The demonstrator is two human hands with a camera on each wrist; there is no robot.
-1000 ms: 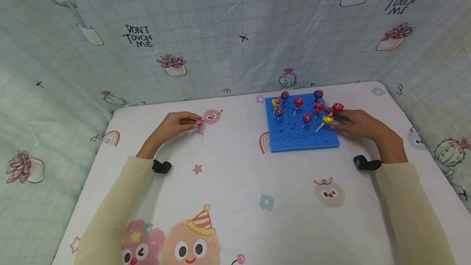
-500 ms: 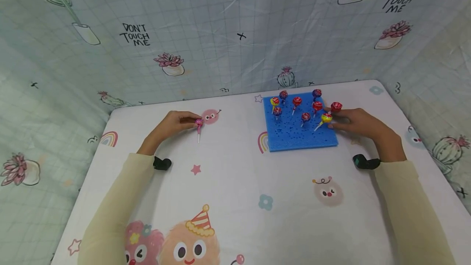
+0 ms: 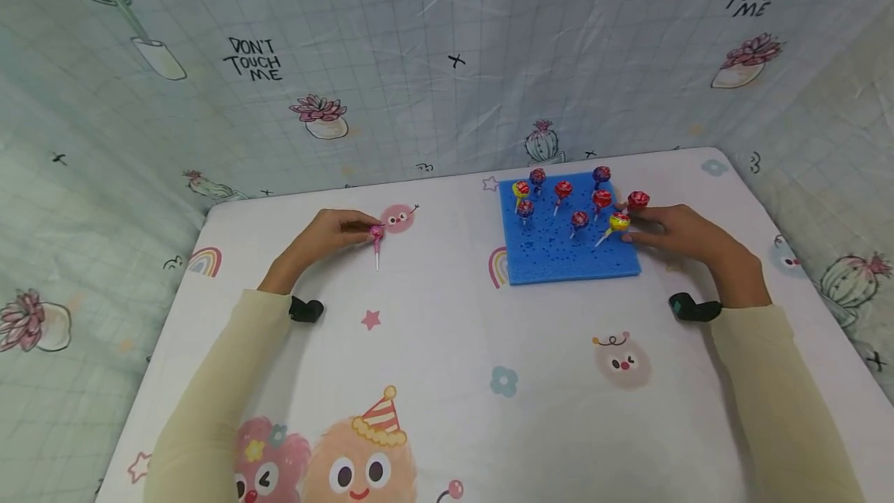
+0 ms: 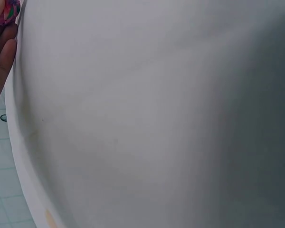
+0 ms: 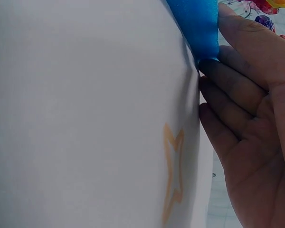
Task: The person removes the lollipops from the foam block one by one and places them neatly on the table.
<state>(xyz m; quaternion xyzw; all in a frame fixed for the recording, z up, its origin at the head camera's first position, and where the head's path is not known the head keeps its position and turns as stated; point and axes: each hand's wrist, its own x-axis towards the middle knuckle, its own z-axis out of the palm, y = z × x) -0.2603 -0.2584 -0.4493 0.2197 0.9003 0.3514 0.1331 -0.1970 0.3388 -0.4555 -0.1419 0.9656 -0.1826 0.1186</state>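
- Head view: the left hand point(image 3: 337, 230), well to the left of the blue foam board point(image 3: 552, 258), pinches a pink lollipop point(image 3: 377, 232) by its wrapped head; the stick points toward the person, and whether its tip touches the table point(image 3: 447, 332) cannot be told.
- At the board's right edge, the right hand point(image 3: 677, 233) rests with thumb and fingers spread moderately wide, touching the foam. Nine lollipops stand in the board; the yellow lollipop point(image 3: 618, 222) near its right edge leans clearly right, and a red lollipop point(image 3: 638, 200) rises beside the fingers.
- Left wrist view: only fingertips and a strip of pink wrapper show, top left, with the board out of sight; a light pinch on the head, leaving the whole stick free, would probably serve best.
- Right wrist view: the thumb meets the board's edge and the other fingers lie fairly straight along its side. Low, even pressure there should steady the foam; lifting the thumb higher could knock the leaning lollipop.
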